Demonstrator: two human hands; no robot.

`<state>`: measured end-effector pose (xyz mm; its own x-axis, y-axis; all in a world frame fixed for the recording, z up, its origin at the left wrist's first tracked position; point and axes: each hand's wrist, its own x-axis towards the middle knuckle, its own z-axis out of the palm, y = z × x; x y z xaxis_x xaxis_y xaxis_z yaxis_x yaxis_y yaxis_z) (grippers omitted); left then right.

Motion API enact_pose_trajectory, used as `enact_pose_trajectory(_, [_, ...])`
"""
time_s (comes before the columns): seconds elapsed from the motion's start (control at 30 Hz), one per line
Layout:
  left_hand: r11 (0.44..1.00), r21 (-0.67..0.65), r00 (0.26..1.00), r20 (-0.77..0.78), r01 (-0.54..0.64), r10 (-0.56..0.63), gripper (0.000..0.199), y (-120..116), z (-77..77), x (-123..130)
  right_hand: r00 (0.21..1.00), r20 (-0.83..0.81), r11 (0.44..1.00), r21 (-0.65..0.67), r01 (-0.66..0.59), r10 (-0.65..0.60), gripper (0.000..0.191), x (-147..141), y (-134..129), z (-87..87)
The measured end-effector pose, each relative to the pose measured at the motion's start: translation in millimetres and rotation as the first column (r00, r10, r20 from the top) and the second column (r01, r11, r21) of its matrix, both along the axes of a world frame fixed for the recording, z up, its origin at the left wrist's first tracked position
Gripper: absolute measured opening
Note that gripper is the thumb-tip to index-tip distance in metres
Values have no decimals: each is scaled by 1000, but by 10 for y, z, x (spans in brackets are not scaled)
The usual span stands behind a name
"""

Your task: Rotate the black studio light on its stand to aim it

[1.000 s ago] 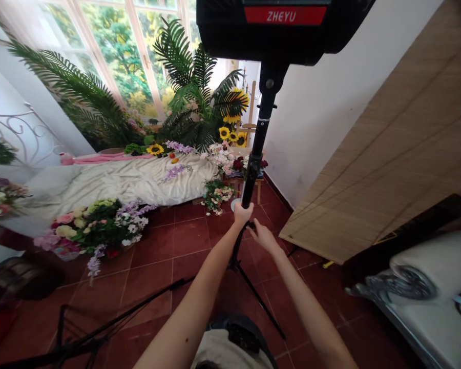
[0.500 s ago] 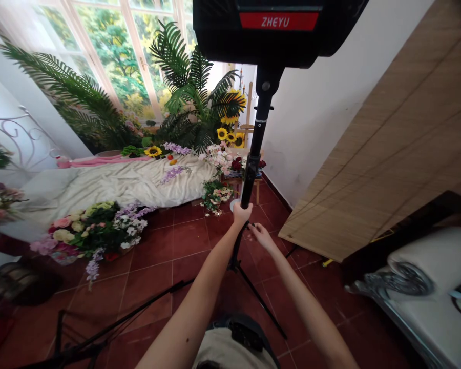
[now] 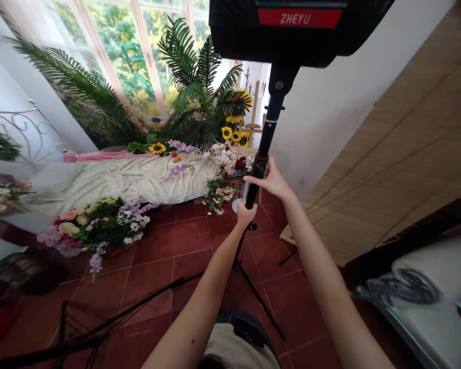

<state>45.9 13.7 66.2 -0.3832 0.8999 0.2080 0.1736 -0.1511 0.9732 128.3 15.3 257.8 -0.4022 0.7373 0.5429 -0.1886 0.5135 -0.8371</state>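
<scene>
A black light stand (image 3: pixel 266 138) rises in front of me, leaning a little to the right, with a black lamp housing (image 3: pixel 288 43) marked ZHEYU on top. My left hand (image 3: pixel 247 213) is wrapped around its pole below the collar. Higher up, my right hand (image 3: pixel 273 179) is at the black collar (image 3: pixel 259 165), thumb stretched across the front of the pole and fingers spread on the right side, partly hidden. Just under my left hand a small clamp knob (image 3: pixel 252 226) sticks out. The stand's thin legs (image 3: pixel 262 302) spread on the red tiles.
A bed with a cream cover (image 3: pixel 157 179) lies ahead, with a flower arrangement (image 3: pixel 100 223) before it. Another black stand (image 3: pixel 138 307) crosses the floor at left. A wooden panel (image 3: pixel 376 143) leans at right, near a pale sofa (image 3: pixel 434 292).
My right hand has moved up from the clamp knob to the collar. My left hand still grips the pole. The view has shifted, so the lamp sits further right.
</scene>
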Motion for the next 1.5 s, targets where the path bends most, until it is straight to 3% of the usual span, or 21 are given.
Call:
enact_pose_trajectory(0.07, [1000, -4, 1000, -16, -13, 13, 25, 0, -10, 0, 996, 73, 998, -19, -55, 56, 62, -93, 61, 64])
enact_pose_trajectory(0.13, [999, -30, 999, -38, -18, 17, 25, -11, -23, -11, 993, 117, 999, -16, -30, 31, 50, -154, 88, 45])
enact_pose_trajectory(0.27, [993, -108, 997, -60, 36, -43, 22, -89, -83, -74, 977, 74, 979, 17, 201, -202, 39, -257, 60, -119])
enact_pose_trajectory(0.37, [995, -70, 994, -79, 76, -82, 22, -186, -167, -129, 911, -29, 911, 24, 412, -412, 34, -347, 12, -294])
enact_pose_trajectory(0.47, [993, -53, 985, -129, 107, -113, 24, -257, -251, -165, 875, -32, 876, 15, 483, -482, 29, -381, -4, -501])
enact_pose_trajectory(0.57, [991, -61, 978, -166, 119, -128, 24, -264, -304, -180, 912, 66, 914, -6, 405, -404, 29, -328, 10, -723])
enact_pose_trajectory(0.67, [989, -54, 974, -175, 139, -146, 19, -229, -342, -187, 964, 140, 972, -33, 231, -224, 30, -247, 16, -942])
enact_pose_trajectory(0.77, [985, -84, 973, -162, 152, -164, 13, -193, -392, -197, 975, 198, 991, -66, 113, -98, 29, -205, 6, -1149])
enact_pose_trajectory(0.93, [985, -85, 977, -145, 148, -159, 6, -171, -464, -202, 951, 218, 971, -39, 235, -221, 26, -228, 9, -1408])
enact_pose_trajectory(1.0, [988, -84, 982, -130, 126, -136, 6, -171, -472, -190, 947, 223, 968, -45, 246, -230, 26, -229, 20, -1457])
enact_pose_trajectory(1.2, [988, -131, 993, -74, 85, -95, 7, -167, -482, -148, 949, 314, 996, -70, 59, -35, 27, -115, 44, -1453])
enact_pose_trajectory(1.37, [992, -63, 993, -31, 109, -111, 16, -154, -519, -138, 944, 325, 996, -49, 81, -61, 41, 46, -68, -1423])
enact_pose_trajectory(1.5, [993, 7, 992, 27, 122, -122, 16, -174, -503, -114, 940, 291, 977, -59, 205, -180, 52, 219, -330, -1557])
